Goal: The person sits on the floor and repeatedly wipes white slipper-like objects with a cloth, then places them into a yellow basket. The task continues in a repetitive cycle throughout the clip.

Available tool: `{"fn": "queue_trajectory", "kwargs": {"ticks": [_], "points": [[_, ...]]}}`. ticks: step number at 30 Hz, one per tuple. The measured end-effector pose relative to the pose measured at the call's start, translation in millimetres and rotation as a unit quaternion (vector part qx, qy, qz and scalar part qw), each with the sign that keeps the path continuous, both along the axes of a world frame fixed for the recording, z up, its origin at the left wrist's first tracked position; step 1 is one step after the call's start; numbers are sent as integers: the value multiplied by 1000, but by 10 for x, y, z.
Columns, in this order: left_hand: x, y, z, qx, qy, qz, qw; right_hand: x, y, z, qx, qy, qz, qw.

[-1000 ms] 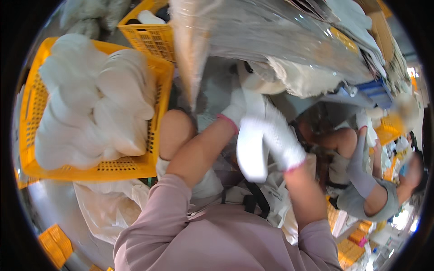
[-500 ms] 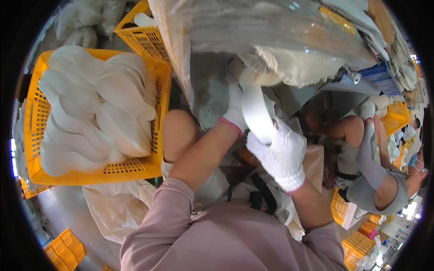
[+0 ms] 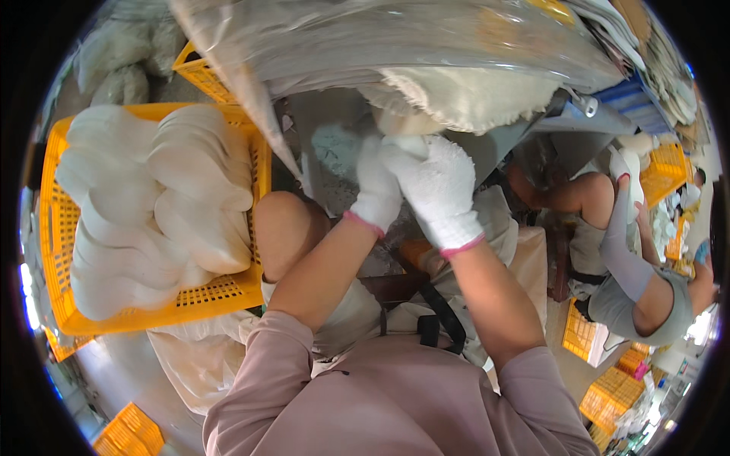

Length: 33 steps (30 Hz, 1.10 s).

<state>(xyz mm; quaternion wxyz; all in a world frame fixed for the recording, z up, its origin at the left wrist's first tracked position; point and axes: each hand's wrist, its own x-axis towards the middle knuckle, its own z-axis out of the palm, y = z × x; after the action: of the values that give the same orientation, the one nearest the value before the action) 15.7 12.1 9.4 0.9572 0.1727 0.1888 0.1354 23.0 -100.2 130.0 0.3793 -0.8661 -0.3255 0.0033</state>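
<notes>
Plastic sheeting (image 3: pixel 426 49) spreads across the top. At left, a yellow crate's (image 3: pixel 175 313) rim encloses stacked white curved pieces (image 3: pixel 125 205). Below a cloth's (image 3: pixel 487 99) frayed edge, left hand (image 3: pixel 378 182) and right hand (image 3: pixel 437 181) meet, open room leftward; whether either grip grasps anything, I cannot tell.

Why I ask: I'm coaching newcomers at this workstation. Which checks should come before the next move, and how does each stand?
1. White fabric gloves on both left hand and right hand: ok.
2. Secure grip: cannot tell; blur and the gloves hide whatever is between the hands.
3. Hands clear of the frayed cream cloth: cannot tell; they are close below its edge, and contact is unclear.
4. Mauve sleeves away from that cloth: ok; they end well back on the arms.
5. White curved pieces stacked inside the yellow perforated crate: ok.
6. Co-worker apart from the hands: ok, off to the right.
</notes>
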Motion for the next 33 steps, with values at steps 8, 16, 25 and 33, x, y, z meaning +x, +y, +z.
{"fn": "queue_trajectory", "kwargs": {"ticks": [8, 16, 25, 33], "points": [[-71, -91, 109, 366, -27, 3, 930, 177, -240, 198, 18, 54, 95, 994], [70, -177, 57, -146, -82, 39, 985, -563, -597, 579, -222, 42, 31, 974], [515, 30, -498, -108, -69, -60, 990, -134, -168, 496, -240, -66, 175, 953], [-241, -463, 121, -157, -52, 25, 986, -608, -1041, 763, -138, 170, 104, 970]]}}
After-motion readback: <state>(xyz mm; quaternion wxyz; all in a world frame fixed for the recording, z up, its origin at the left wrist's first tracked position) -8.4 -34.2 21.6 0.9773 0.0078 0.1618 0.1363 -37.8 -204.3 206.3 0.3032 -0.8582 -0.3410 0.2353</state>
